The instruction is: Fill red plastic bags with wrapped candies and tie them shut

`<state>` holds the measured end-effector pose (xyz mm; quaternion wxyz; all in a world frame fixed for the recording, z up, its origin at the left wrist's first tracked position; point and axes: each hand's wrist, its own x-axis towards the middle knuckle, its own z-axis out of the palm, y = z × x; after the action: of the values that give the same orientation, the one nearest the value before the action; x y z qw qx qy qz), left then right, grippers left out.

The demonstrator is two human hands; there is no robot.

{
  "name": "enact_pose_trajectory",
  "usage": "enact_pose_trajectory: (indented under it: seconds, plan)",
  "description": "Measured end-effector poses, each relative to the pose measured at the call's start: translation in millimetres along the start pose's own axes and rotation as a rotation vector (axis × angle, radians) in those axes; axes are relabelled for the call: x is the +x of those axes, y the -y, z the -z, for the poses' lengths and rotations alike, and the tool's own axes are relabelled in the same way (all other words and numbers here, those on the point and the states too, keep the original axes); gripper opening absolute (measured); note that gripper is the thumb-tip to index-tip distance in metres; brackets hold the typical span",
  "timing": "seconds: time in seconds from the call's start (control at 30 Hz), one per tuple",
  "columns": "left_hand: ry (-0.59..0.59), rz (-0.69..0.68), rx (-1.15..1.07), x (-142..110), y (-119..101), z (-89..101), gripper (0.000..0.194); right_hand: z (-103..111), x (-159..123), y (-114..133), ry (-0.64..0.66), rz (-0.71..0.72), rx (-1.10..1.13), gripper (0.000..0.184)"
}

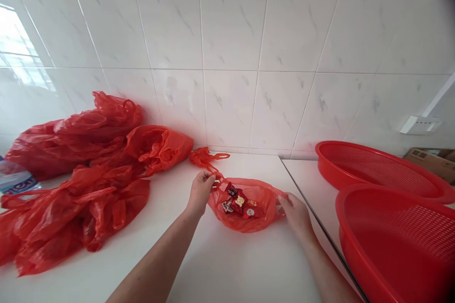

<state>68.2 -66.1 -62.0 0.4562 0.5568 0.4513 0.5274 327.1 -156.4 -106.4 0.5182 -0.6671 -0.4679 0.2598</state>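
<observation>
A thin red plastic bag lies on the white table with its mouth spread wide. Several small wrapped snack packets, mostly dark red, sit inside it. At the bag's left edge my left hand pinches the plastic near a handle. My right hand grips the opposite edge between thumb and fingers. Just behind the left hand, a crumpled strip of red plastic rests near the wall; I cannot tell whether it is part of the same bag.
Large heaps of red plastic bags cover the left side, with a labelled clear bottle beside them. Two red perforated baskets stand on the right, past a seam in the tabletop. A cardboard box is behind them, and a tiled wall bounds the back.
</observation>
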Motion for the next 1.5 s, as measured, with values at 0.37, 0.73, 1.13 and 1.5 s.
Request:
enact_pose_trajectory:
  seconds: [0.37, 0.73, 1.13, 1.5]
  plan:
    - [-0.148, -0.152, -0.141, -10, -47, 18.7, 0.022, 9, -2, 14, -0.184, -0.067, 0.129, 0.035]
    - [-0.074, -0.398, -0.373, -32, -125, 48.4, 0.029, 39, -21, 114, 0.06, 0.183, 0.818, 0.021]
    - [-0.034, -0.536, -0.248, -58, -142, 56.0, 0.039, 51, -11, 160, -0.332, 0.365, 0.695, 0.017]
    - [-0.061, -0.504, -0.072, -57, -135, 40.5, 0.036, 56, -6, 147, -0.144, 0.297, 0.752, 0.018]
